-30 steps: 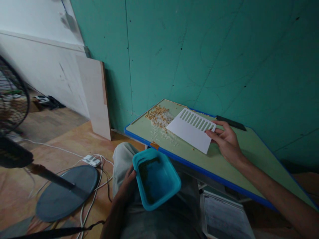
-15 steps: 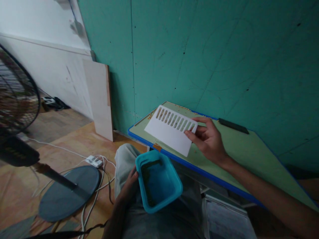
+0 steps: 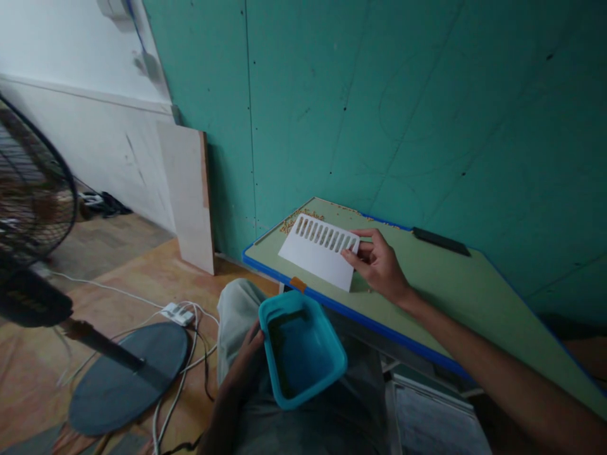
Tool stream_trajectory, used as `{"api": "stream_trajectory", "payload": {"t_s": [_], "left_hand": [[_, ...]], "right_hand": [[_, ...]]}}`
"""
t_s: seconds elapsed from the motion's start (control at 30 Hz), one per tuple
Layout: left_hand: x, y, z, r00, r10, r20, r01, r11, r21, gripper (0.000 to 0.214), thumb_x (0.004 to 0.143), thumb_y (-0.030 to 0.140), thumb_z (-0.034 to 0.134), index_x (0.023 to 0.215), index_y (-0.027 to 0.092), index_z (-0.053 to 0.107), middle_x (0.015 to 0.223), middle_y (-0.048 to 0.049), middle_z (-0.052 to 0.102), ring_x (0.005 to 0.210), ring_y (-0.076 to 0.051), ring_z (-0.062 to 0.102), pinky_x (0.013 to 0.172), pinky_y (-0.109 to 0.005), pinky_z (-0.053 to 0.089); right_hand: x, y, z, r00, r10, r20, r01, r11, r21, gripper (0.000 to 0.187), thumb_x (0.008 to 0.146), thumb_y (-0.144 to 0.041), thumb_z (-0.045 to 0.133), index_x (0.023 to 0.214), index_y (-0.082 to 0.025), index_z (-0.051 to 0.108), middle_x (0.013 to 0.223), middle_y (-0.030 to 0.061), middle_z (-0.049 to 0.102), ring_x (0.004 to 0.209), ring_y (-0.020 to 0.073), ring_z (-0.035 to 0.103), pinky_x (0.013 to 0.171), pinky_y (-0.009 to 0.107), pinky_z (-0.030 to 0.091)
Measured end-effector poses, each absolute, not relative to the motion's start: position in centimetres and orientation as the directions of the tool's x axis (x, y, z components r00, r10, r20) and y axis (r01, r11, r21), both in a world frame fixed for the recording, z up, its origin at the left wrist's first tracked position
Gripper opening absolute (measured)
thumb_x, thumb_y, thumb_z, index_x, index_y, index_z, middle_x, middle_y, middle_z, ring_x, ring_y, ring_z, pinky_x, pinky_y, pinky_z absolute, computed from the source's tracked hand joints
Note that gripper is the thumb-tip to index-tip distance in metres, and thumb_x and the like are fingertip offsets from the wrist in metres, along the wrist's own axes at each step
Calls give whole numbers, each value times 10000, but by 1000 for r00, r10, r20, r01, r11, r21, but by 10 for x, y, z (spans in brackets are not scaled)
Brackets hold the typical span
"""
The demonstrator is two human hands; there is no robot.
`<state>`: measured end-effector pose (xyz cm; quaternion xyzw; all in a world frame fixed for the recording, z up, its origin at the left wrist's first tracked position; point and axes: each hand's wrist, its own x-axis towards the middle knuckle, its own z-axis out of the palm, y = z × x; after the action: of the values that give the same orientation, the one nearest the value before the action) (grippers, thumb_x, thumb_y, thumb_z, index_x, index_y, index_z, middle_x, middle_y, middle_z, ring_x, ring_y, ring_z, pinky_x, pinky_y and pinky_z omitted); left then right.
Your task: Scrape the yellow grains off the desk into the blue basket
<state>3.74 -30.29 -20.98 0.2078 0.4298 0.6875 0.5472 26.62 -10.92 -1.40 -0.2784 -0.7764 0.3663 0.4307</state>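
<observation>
My right hand (image 3: pixel 377 264) pinches the right edge of a white slotted card (image 3: pixel 317 249), which stands tilted on the green table (image 3: pixel 450 284) near its left front corner. Yellowish grains (image 3: pixel 296 221) show just behind the card at the table's far left edge. My left hand (image 3: pixel 245 357) grips the left side of a teal plastic tub (image 3: pixel 301 347) held on my lap, just below the table's blue front edge. The tub's inside looks dark, and its contents cannot be made out.
A black flat object (image 3: pixel 441 241) lies at the table's back edge by the teal wall. A standing fan (image 3: pixel 33 215) with a round base (image 3: pixel 126 376), cables and a power strip (image 3: pixel 176 312) are on the floor to the left. A wooden board (image 3: pixel 187 196) leans on the wall.
My right hand has slid the white card leftward across the table, over where the grain pile lay. The tub in my left hand has barely moved.
</observation>
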Motion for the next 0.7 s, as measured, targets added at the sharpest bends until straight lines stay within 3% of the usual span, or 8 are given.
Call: {"api": "stream_trajectory", "payload": {"t_s": [0.17,0.3,0.53,0.7], "left_hand": [[34,-305,-219,-334,923,-191,-568,-35,822,853,680,695,920,1338,174,766,1435,-176,741,1496,-451,526,1267,-561,372],[29,-301,-241,-318,932,-174,-578,-45,815,818,718,679,906,1361,197,750,1444,-167,737,1467,-454,556,1272,-593,350],[21,-299,-255,-285,953,-103,-525,-65,848,783,838,657,823,1460,199,692,1534,-165,675,1503,-449,515,1256,-574,386],[23,-299,-252,-357,920,-161,-515,-50,856,789,769,670,874,1389,198,747,1525,-165,682,1536,-446,474,1281,-552,353]], "right_hand": [[271,-93,-12,-409,758,507,161,607,-778,575,830,-589,822,1217,-259,553,984,94,839,852,291,815,679,380,649],[275,-85,-12,-381,758,529,193,625,-756,585,826,-610,808,1209,-248,554,977,104,838,816,282,809,674,377,649],[279,-80,-9,-338,743,577,277,665,-693,527,864,-578,766,1214,-243,557,966,105,836,786,266,793,642,353,626],[283,-75,-12,-281,741,610,297,672,-679,496,859,-533,763,1215,-249,567,932,75,825,778,257,783,617,336,596]]}}
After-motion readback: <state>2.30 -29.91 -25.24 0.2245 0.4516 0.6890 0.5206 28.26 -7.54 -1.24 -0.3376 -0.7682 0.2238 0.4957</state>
